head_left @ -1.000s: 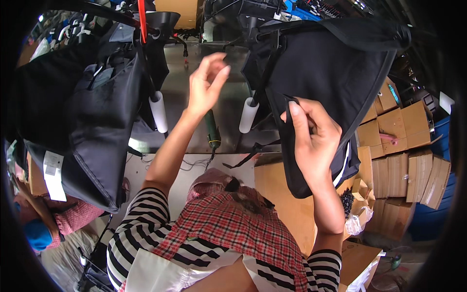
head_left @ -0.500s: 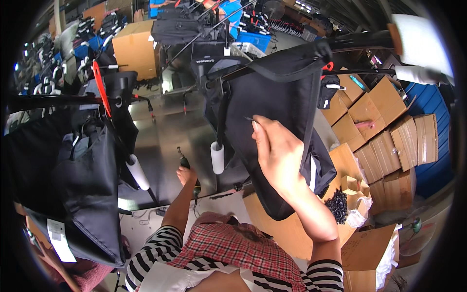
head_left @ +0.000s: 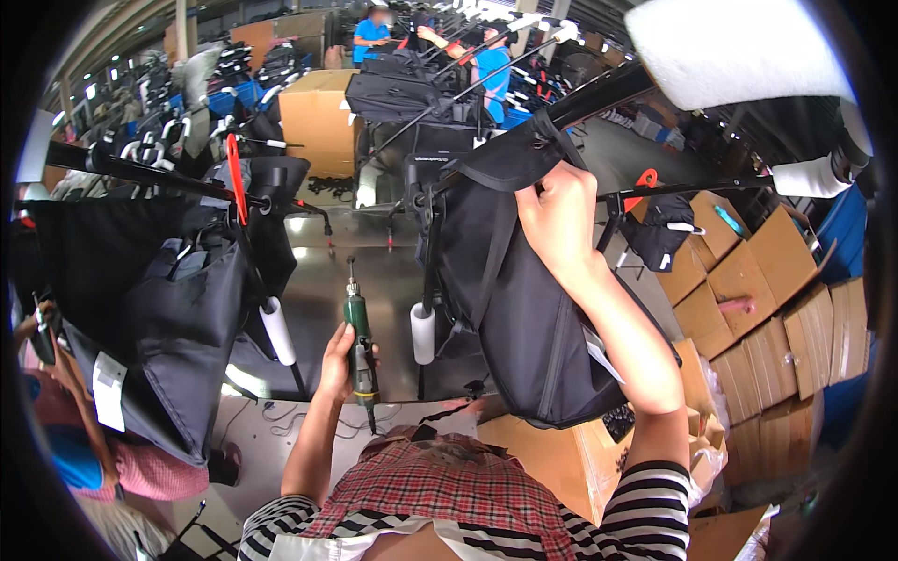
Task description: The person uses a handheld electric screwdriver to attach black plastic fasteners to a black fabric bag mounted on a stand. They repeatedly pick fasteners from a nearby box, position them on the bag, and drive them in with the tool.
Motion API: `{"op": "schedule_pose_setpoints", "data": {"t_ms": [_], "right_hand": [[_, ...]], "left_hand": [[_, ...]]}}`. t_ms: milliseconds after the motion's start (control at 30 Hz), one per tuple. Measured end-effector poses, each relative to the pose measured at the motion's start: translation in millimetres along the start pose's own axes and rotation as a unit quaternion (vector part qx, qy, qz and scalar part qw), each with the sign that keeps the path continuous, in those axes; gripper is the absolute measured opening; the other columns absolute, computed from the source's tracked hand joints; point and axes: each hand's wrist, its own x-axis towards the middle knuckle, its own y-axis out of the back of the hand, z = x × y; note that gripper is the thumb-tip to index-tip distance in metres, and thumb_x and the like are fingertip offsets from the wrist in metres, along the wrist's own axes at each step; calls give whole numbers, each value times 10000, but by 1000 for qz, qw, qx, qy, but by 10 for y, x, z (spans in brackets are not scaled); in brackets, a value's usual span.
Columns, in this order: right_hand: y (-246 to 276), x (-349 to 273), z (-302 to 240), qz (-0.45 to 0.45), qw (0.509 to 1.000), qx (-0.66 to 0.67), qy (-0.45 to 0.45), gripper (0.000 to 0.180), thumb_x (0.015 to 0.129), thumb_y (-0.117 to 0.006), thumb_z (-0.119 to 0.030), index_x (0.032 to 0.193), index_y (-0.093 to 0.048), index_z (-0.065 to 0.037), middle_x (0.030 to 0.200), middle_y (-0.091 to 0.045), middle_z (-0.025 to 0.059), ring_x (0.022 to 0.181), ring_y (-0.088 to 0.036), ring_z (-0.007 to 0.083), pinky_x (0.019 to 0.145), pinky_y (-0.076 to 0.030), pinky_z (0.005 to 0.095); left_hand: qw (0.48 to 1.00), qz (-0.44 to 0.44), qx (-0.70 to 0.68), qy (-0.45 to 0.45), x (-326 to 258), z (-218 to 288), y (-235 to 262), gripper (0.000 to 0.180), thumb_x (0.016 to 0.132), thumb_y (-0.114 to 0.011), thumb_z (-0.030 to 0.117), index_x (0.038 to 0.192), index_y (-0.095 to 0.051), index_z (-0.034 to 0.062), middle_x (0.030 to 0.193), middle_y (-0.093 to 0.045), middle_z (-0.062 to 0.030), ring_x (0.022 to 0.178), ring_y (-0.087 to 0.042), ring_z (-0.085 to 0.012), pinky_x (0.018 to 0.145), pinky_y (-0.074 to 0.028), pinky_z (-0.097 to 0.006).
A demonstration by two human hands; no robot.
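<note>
Being gripped in L hand point(head_left: 338, 365): green drill point(head_left: 355, 316); blk flap point(head_left: 505, 165) touched by curled R hand point(head_left: 565, 224), grip unclear.

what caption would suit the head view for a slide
Left hand gripping a green power screwdriver, right hand curled against a black fabric flap, at a shiny metal worktop.

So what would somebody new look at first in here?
Probably the long green power driver, held in the left fingers near the middle. Next, likely the big white padded wrap at the top right, then the narrow bright red strip at upper left.
</note>
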Motion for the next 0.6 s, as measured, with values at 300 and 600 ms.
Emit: {"op": "schedule_pose_setpoints", "data": {"t_ms": [300,600], "right_hand": [[66,376,223,-141,955,252,68,74,887,-579,17,896,-643,53,771,-619,242,742,-639,425,647,-493,397],[-15,667,260,-327,859,368,139,387,745,-737,-144,1075,-638,32,914,-640,167,863,-624,324,809,-506,395]], "left_hand": [[997,-73,-36,-6,-742,680,-751,768,907,-737,305,1510,-311,95,1046,-599,-150,769,-615,-220,605,-524,-333],[968,-228,-94,-54,-803,1041,-1371,911,794,-779,103,1520,-227,112,1159,-481,-210,678,-586,-199,534,-531,-303]]}}
